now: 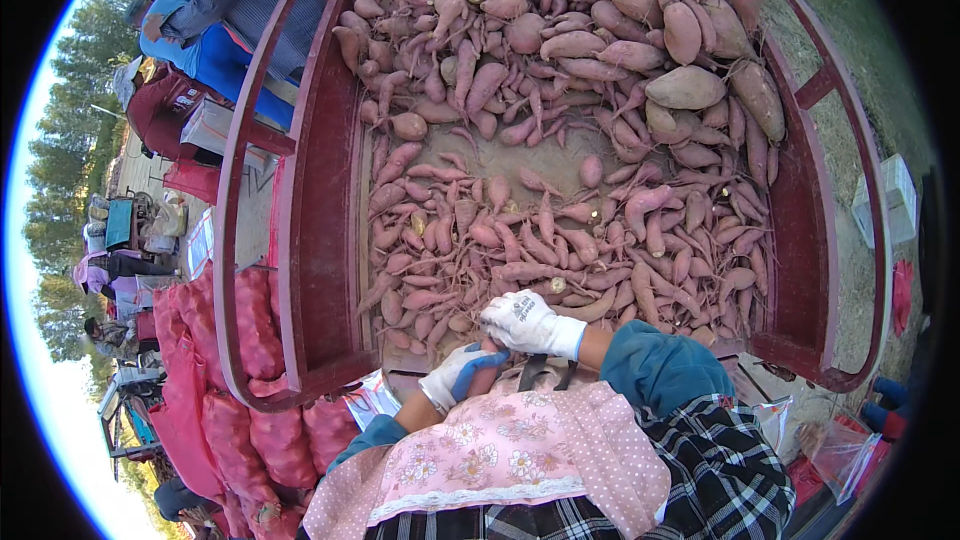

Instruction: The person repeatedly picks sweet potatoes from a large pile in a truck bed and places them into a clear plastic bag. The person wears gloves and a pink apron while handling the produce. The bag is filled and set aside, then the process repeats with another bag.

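Note:
Close to my body, my left hand [454, 378], in a white glove with a blue palm, grips a sweet potato [482, 377]. My right hand [531, 322], in a matching glove bearing print, is bent over that root's upper end with its fingers curled against it; the fingertips are partly hidden. Just beyond both hands, a bed of small, thin sweet potatoes [525, 240] with stringy roots covers the dusty floor of a red metal cart. Larger sweet potatoes [686, 88] are heaped at the far right, with a mixed pile [465, 52] at the far left.
Red cart walls with rails rise on the left [319, 187] and right [802, 225]. Filled red mesh sacks [247, 420] stand outside at the left. Several people [247, 7] work beyond the left rail. A pale crate [885, 199] sits on the ground at the right.

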A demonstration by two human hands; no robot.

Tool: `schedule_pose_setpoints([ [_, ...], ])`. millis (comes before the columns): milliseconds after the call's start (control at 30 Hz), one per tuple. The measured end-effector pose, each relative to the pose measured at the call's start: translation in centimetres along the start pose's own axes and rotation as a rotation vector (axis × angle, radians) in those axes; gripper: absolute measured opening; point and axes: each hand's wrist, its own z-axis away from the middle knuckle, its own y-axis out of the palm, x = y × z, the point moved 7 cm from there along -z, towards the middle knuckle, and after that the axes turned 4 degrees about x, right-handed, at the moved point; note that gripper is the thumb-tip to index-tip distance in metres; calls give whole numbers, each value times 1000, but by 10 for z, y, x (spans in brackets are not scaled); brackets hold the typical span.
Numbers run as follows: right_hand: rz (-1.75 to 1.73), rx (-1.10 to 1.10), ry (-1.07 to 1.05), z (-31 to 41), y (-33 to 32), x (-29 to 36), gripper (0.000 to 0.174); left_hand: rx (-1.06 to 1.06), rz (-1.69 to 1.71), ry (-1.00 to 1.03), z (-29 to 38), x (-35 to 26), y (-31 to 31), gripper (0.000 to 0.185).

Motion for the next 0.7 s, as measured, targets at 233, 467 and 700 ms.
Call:
schedule_pose_setpoints([
  [233, -54, -92, 746, -104, -53, -166, 95, -425, 823, -116, 49, 38, -41, 21],
  [467, -180, -133, 857, -88, -15, -234, 36, -399, 749, 27, 41, 13, -79, 33],
  [700, -1633, -317, 695, -14, -16, -167, 15, -55, 799, 186, -19, -72, -82, 48],
])
